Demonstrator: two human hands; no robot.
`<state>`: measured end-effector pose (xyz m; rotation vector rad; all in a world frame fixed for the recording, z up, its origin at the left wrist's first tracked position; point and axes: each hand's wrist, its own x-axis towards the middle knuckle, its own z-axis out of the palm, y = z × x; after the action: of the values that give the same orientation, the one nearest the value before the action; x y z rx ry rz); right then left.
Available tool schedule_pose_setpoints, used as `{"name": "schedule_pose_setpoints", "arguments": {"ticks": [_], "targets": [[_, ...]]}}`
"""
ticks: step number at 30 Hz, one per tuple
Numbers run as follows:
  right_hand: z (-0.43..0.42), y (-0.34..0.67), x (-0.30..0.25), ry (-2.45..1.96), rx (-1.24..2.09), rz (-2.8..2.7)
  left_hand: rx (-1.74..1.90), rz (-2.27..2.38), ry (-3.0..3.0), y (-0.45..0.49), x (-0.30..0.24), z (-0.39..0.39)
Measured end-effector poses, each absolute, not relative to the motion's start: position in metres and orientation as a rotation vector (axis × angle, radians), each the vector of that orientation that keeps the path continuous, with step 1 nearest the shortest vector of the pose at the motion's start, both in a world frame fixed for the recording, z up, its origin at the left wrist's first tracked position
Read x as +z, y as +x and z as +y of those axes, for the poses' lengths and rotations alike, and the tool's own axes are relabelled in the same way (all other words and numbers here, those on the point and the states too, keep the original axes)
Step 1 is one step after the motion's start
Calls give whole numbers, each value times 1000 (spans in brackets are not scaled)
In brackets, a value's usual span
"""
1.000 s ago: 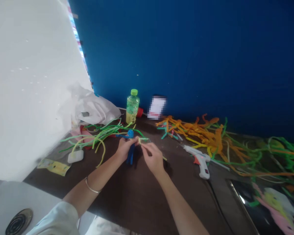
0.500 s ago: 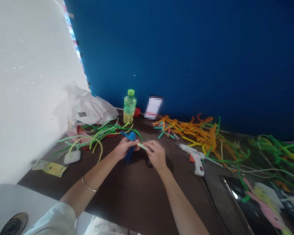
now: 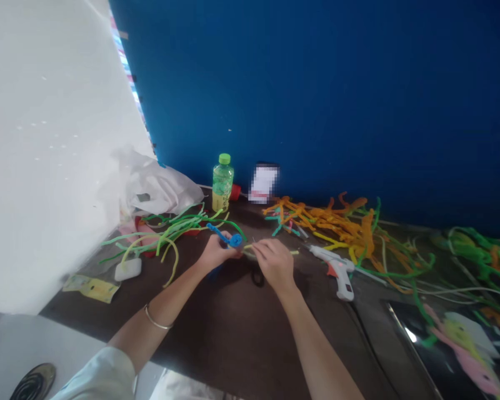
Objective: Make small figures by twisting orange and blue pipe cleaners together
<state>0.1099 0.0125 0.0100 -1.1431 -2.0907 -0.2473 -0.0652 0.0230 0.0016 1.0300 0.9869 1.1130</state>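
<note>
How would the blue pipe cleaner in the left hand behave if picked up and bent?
Probably light and bendable: the blue pipe cleaner curls into a coil beside the left hand. It likely keeps a bend rather than flopping, and its fuzzy surface should grip, not slip.

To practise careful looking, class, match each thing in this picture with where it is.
Things:
1. glue gun
2. drink bottle
3. plastic bag
4. blue pipe cleaner

Places:
A. in the left hand
B. upright by the blue wall
C. lying on the table, right of the right hand
D. crumpled beside the white panel

Pairs: 1-C, 2-B, 3-D, 4-A
</note>
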Motion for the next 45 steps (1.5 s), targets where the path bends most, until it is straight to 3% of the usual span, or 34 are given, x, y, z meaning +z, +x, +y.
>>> {"name": "schedule_pose_setpoints", "arguments": {"ticks": [8, 18, 30, 38, 45], "targets": [[2, 87, 9, -1154, -23, -1920, 1369, 1328, 1290, -68, 0, 25], [-2, 70, 5, -1094, 269, -1802, 1417, 1044, 694, -62, 4, 24], [6, 84, 2, -1080, 335, -1790, 1217, 861, 458, -64, 0, 24], [14, 101, 3, -1158, 237, -1817, 1015, 859, 627, -67, 7, 21], [15, 110, 3, -1198, -112, -1947, 1008, 929, 852, -65, 7, 21]]}}
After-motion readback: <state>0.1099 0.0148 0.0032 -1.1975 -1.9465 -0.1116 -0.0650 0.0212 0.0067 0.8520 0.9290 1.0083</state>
